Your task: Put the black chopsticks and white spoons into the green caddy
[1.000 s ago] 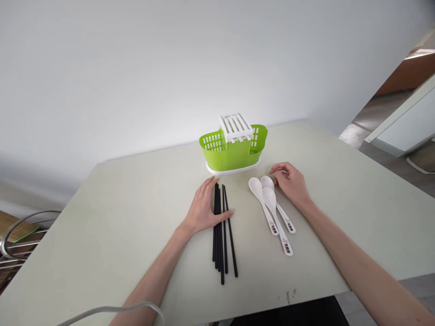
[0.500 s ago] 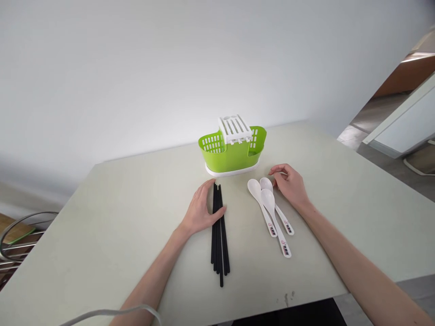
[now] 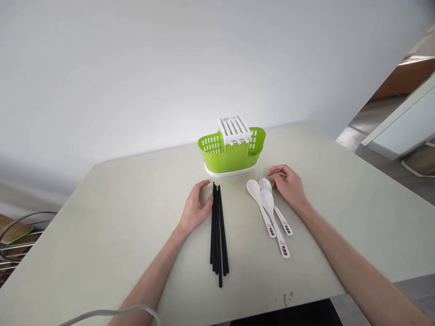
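Several black chopsticks (image 3: 218, 235) lie in a bundle on the pale table, pointing away from me. Just left of their far ends rests my left hand (image 3: 196, 207), open, its thumb and fingers parted and the thumb tip close against the bundle. Three white spoons (image 3: 272, 213) lie partly overlapping to the right, bowls toward the far side and printed marks on the handles. My right hand (image 3: 288, 184) lies beside the spoon bowls, fingers loosely curved with a gap to the thumb and nothing held. Behind them stands a green basket (image 3: 231, 160) with a white slotted top (image 3: 235, 129).
The basket stands near a plain wall (image 3: 152, 81) at the back of the table (image 3: 129, 217). A grey cable (image 3: 112, 311) crosses the lower left. A wire rack (image 3: 20, 251) is beyond the left edge, and a black object (image 3: 288, 317) shows at the front edge.
My left hand has drawn back to the left; its thumb, which lay across the chopsticks, is now at their side. The right hand, spoons and basket look unchanged.
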A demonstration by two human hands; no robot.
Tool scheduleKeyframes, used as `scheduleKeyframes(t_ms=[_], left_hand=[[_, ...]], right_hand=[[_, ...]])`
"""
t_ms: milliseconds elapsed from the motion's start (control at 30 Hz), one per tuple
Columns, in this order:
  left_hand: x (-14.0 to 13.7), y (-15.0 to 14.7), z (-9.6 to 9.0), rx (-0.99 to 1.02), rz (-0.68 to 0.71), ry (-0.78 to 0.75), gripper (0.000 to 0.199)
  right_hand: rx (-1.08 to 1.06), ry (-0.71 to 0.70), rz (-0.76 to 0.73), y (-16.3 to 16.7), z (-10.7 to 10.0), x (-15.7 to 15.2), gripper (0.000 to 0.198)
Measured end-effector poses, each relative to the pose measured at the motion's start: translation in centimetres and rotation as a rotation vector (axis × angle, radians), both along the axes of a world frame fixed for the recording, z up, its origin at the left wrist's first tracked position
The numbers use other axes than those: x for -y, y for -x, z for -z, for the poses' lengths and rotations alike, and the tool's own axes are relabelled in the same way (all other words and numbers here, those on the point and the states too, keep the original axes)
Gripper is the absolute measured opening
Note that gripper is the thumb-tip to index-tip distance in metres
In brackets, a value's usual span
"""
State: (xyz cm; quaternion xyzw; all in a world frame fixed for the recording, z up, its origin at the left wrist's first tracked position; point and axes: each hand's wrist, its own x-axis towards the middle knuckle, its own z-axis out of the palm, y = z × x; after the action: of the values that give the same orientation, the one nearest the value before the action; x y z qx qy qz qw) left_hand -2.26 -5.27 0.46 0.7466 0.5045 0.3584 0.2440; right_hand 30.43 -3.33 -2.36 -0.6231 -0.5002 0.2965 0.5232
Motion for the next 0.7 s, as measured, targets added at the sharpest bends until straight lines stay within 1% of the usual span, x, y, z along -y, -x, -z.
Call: scheduleKeyframes(t_ms=[133, 367, 700], left_hand=[[-0.15, 0.03, 0.15, 0.012, 0.003, -0.017, 0.038], [-0.13, -0.06, -0.01, -0.001, 0.009, -0.009, 0.043], [-0.12, -0.12, -0.14, -0.026, 0.025, -0.013, 0.045]], right_hand=[[0.010, 0.005, 0.002, -0.08, 0.13, -0.07, 0.016], [0.020, -0.004, -0.002, -0.19, 0.39, -0.21, 0.016], [0.019, 0.008, 0.009, -0.05, -0.02, -0.04, 0.016]])
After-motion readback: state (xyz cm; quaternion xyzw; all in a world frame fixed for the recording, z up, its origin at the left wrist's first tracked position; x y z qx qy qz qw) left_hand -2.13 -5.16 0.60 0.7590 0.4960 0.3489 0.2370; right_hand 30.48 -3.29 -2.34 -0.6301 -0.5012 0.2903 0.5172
